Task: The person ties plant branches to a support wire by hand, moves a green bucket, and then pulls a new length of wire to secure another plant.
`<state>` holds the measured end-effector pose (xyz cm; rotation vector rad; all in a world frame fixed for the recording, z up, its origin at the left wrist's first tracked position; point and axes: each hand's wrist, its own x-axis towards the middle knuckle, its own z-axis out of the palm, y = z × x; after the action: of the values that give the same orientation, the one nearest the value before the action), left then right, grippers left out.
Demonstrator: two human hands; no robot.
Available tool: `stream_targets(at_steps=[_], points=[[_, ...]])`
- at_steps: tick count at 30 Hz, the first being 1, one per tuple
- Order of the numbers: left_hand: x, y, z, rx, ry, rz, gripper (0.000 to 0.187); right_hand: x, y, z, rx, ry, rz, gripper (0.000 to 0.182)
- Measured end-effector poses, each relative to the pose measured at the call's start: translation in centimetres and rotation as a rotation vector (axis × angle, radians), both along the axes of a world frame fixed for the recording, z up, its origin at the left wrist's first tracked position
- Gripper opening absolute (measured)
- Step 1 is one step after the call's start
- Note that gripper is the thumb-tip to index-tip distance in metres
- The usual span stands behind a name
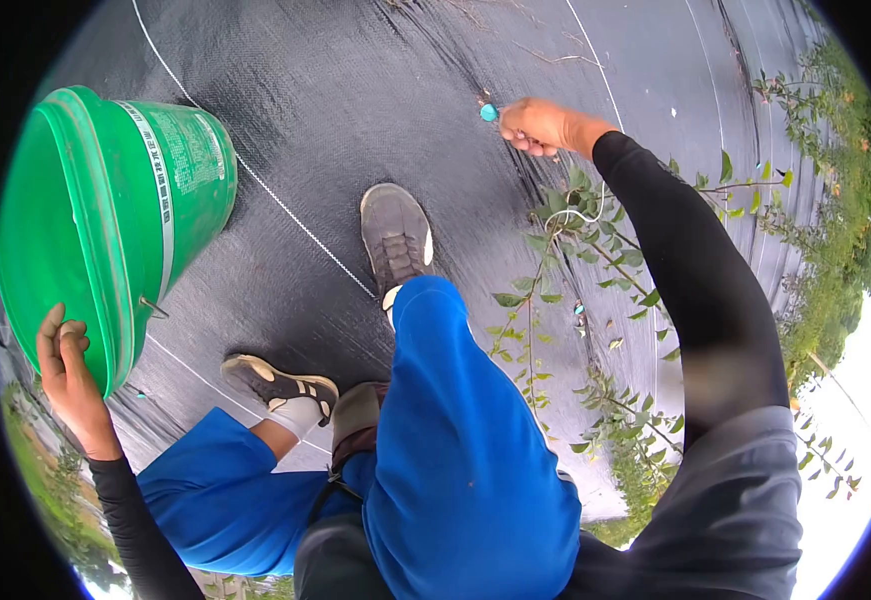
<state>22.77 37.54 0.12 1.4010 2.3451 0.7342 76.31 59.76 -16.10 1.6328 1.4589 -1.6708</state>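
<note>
In the head view, the left hand grips the rim of a green plastic bucket at its lower edge, fingers curled over the lip and closed on it. The bucket is tilted, its open mouth turned toward the camera and its labelled side facing right; it sits above and to the right of that hand, with a small metal handle lug showing on its side near the fingers.

The right hand is stretched forward at the end of a black sleeve. Its fingers are drawn together around a small teal clip-like object, which pokes out just left of the fingertips and touches them; what exactly the piece is cannot be told at this size. It lies by a thin dry twig on the ground cover.

Below the right arm a leafy sapling branch spreads across the black woven ground fabric, which carries thin white lines. The person's blue trousers fill the lower middle, with one grey shoe planted forward and the other shoe set back to the left. The bucket and the teal piece lie well apart, on opposite sides of the legs.
</note>
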Motion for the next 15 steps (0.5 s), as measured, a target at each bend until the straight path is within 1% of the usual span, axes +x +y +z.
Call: stream_targets(at_steps=[1, 3, 4, 5, 6, 8, 9, 10, 11, 12, 13, 14, 15], points=[[0.0, 0.1, -0.1, 0.015, -0.013, -0.003, 0.031, -1.1, -0.1, 1.0, 0.018, 0.116, -0.118, 0.018], [0.0, 0.1, 0.2, -0.023, 0.008, 0.006, 0.031, -3.6, 0.0, 3.1, 0.078, 0.187, -0.224, 0.017], [0.1, 0.1, 0.3, -0.064, 0.026, 0.023, 0.031, -4.4, -0.2, 3.8, 0.155, 0.21, -0.262, 0.015], [0.1, 0.0, 0.3, -0.05, 0.023, 0.006, 0.031, -5.0, -0.5, 4.5, 0.239, 0.231, -0.301, 0.016], [-0.1, 0.0, 0.1, -0.031, 0.004, 0.006, 0.032, -5.6, -1.3, 5.5, 0.263, 0.226, -0.32, 0.016], [-0.4, 0.1, -0.2, 0.006, -0.002, -0.017, 0.032, -6.8, -3.9, 8.2, 0.42, 0.219, -0.403, 0.02], [-0.5, 0.1, -0.3, 0.028, -0.008, -0.035, 0.032, -7.0, -5.8, 8.5, 0.477, 0.218, -0.403, 0.024], [-0.8, 0.1, -0.4, 0.017, -0.011, -0.037, 0.032, -7.0, -8.1, 7.9, 0.627, 0.129, -0.356, 0.022], [-1.1, 0.0, -0.5, 0.004, -0.014, -0.036, 0.032, -7.0, -10.9, 7.0, 0.847, 0.031, -0.337, 0.021], [-1.3, 0.0, -0.7, -0.001, -0.01, -0.031, 0.032, -6.8, -13.0, 8.6, 0.793, -0.097, -0.37, 0.022], [-1.4, 0.2, -1.0, 0.013, -0.01, -0.036, 0.032, -6.3, -14.7, 9.8, 0.762, -0.165, -0.48, 0.024], [-1.6, 0.2, -1.3, 0.028, -0.032, -0.048, 0.033, -4.9, -16.3, 9.0, 0.888, -0.216, -0.58, 0.025], [-1.7, 0.0, -1.2, 0.037, -0.051, -0.058, 0.033, -3.7, -17.3, 9.2, 0.904, -0.338, -0.667, 0.031]])
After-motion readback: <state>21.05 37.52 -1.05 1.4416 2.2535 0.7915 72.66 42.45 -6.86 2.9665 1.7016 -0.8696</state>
